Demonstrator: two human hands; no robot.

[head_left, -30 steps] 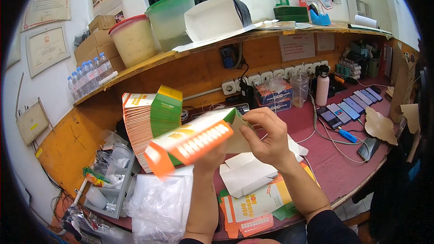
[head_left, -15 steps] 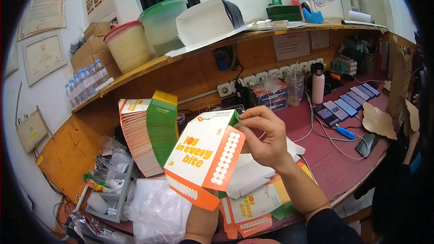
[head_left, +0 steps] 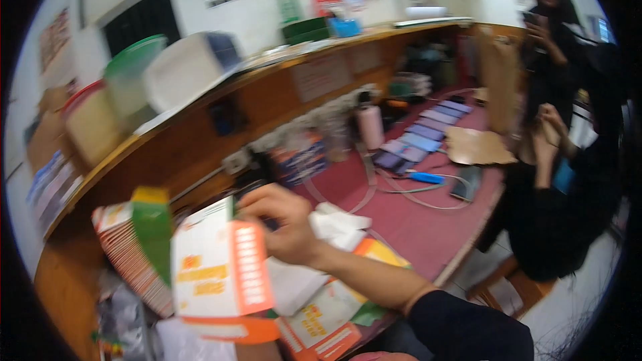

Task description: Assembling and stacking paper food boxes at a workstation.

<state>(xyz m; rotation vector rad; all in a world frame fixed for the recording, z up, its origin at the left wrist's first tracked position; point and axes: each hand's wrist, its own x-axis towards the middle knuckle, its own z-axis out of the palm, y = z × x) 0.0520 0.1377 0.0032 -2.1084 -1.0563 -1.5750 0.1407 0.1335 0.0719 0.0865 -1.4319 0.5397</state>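
Observation:
A white and orange folding carton (head_left: 200, 291) with yellow lettering is held up in front of me, blurred by motion. My right hand (head_left: 286, 224) is closed on its upper right corner, near a green flap. Behind the carton's lower end, only a bit of my left hand's wrist (head_left: 258, 350) shows; its fingers are hidden. A matching flat carton (head_left: 314, 321) lies on the table beneath my right forearm, with white paper pieces (head_left: 297, 284) beside it. To the left leans a thick stack of the same printed cartons (head_left: 134, 247).
Several phones (head_left: 421, 135), a blue plug-like item (head_left: 426, 178) and cables rest on the maroon table (head_left: 354, 190). A pink bottle (head_left: 370, 124) stands by the back board. Tubs (head_left: 130, 70) line the shelf above. At right, people in dark clothes (head_left: 568, 214) are close to the table.
My view has swung right, so the scene shifts left and people appear at right. Both hands stay at the carton, the right still gripping its upper corner.

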